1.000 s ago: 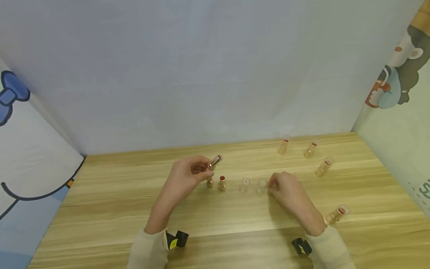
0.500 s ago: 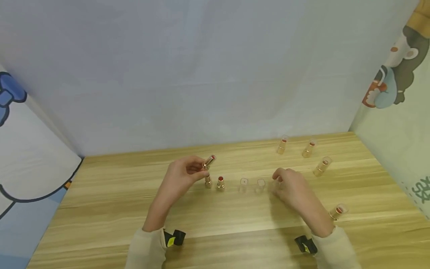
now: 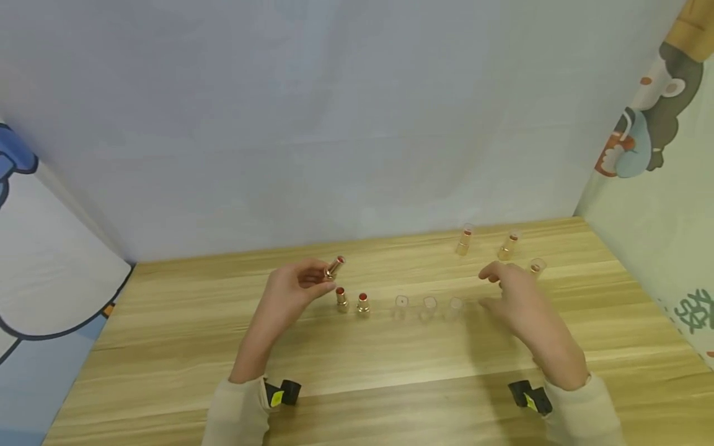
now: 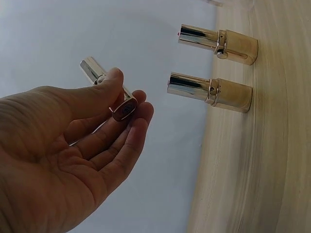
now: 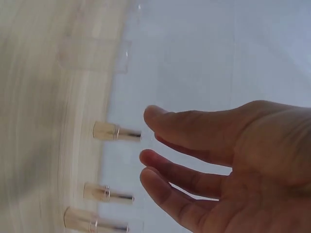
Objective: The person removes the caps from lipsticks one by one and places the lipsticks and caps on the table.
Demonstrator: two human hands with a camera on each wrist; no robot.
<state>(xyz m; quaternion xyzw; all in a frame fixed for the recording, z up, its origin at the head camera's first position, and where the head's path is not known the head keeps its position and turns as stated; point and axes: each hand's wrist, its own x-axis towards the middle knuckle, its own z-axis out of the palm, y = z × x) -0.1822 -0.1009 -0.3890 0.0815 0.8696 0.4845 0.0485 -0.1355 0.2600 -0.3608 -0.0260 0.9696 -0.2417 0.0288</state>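
Observation:
My left hand (image 3: pixel 287 294) pinches an uncapped gold lipstick (image 3: pixel 335 266) between thumb and fingers, tilted and raised off the table. In the left wrist view its base (image 4: pixel 125 109) faces the camera. Just right of that hand stand two more uncapped lipsticks, a nearer-left one (image 3: pixel 342 300) and another (image 3: pixel 363 304). Further right, three clear caps stand in a row: one (image 3: pixel 401 308), a second (image 3: pixel 428 308) and a third (image 3: pixel 454 309). Beside the last cap my right hand (image 3: pixel 519 303) hovers with nothing in it, thumb and fingers apart, also in the right wrist view.
At the back right of the wooden table (image 3: pixel 390 371) are capped lipsticks: one (image 3: pixel 464 241), another (image 3: pixel 508 246) and a third (image 3: pixel 537 267) partly behind my right hand. A pale cloth wall (image 3: pixel 334 155) closes off the back; printed cloths hang at both sides.
My right hand has let go of the third clear cap and moved right and up, its fingers spreading. The left hand still holds its lipstick. The capped lipstick at front right is now hidden.

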